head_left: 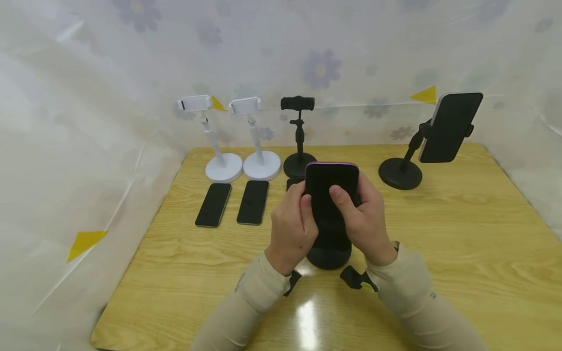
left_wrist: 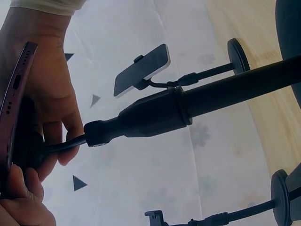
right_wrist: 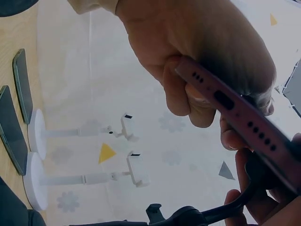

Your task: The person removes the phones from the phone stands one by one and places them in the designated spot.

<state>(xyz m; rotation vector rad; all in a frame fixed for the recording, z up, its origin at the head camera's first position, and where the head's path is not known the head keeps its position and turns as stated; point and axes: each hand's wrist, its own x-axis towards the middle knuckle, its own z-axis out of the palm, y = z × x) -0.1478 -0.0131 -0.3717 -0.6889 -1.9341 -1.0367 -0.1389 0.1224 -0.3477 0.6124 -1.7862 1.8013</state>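
Note:
Both hands grip a black-screened phone with a purple edge, standing upright at the holder of a black phone stand. In the head view my left hand curls round the phone's left side, thumb along its edge. My right hand holds the opposite side, its thumb pressed on the screen and its fingers behind. The stand's round base shows below the phone. At the left of the left wrist view, the phone's bottom edge covers much of the holder. Fingers reach behind it near the thin neck.
Two white stands and a black stand line the table's back, holders vacant. Phones lie before the white ones; another phone is mostly hidden by my left hand. Back right, a black stand bears a phone.

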